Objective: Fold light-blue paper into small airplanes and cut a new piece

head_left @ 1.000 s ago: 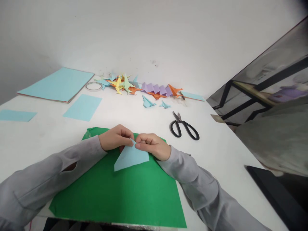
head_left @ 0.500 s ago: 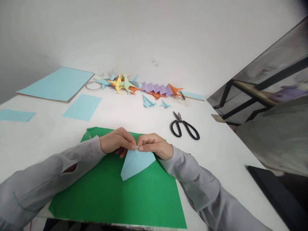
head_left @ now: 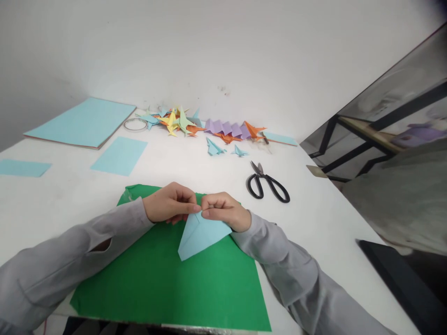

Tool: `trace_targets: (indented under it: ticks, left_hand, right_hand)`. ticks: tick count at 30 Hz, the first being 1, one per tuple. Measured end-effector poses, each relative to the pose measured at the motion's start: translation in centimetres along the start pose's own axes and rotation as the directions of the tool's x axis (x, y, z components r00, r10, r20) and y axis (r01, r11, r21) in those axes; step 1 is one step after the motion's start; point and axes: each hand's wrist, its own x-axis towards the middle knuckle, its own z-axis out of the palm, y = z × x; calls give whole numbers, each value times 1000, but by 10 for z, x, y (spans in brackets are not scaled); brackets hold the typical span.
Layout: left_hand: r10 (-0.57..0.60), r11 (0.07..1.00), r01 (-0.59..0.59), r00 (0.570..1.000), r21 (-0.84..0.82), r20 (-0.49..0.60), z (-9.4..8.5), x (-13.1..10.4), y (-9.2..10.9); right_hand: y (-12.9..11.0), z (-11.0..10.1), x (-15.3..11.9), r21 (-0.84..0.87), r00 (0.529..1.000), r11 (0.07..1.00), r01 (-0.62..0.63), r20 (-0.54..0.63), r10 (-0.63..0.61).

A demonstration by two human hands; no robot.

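Green mat (head_left: 167, 288) beneath, pinching blue paper (head_left: 202, 236) by its top with thumb and fingers, left hand (head_left: 170, 203) and right hand (head_left: 227, 212).

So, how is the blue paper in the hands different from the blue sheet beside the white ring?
The held paper narrows toward the fingers; the loose sheet has four corners. The held paper shows creases; the loose sheet looks flat. The left hand and right hand pinch the held paper above the green board; the loose sheet lies on the table. Both are light blue.
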Motion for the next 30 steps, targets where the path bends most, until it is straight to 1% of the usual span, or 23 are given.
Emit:
trace_targets:
  ticks: [3, 5, 10, 14, 16, 19, 22, 27, 30]
  left_hand:
    - [24, 1000, -23, 999, -12, 38, 0, -1, 0]
    - [36, 999, -34, 997, -22, 75, 1, -1, 0]
    - [66, 998, -64, 986, -16, 154, 4, -1, 1]
    - [85, 996, -88, 981, 7, 175, 5, -1, 2]
    - [73, 997, -73, 987, -9, 145, 4, 0, 2]
    - [54, 997, -50, 997, -59, 59, 3, -1, 3]
    - [52, 997, -52, 999, -65, -5, 2, -1, 2]
    - [55, 997, -55, 998, 62, 6, 4, 0, 2]
    - [102, 992, -99, 994, 77, -36, 4, 1, 2]
  right_hand:
    - [1, 0, 1, -116, 998, 992, 51, 53, -45]
    - [1, 0, 1, -152, 994, 986, 71, 93, -57]
    - [0, 0, 0, -84, 990, 996, 42, 138, -31]
    - [1, 2, 0, -44, 988, 999, 27, 154, -20]
    - [1, 2, 0, -57, 992, 998, 36, 124, -28]
    - [0, 3, 1, -93, 997, 994, 57, 54, -52]
    - [1, 3, 0, -120, 998, 991, 65, 24, -63]
    - [5, 5, 1, -177, 997, 982, 71, 6, -71]
    - [5, 6, 2, -195, 996, 979, 64, -53, -76]
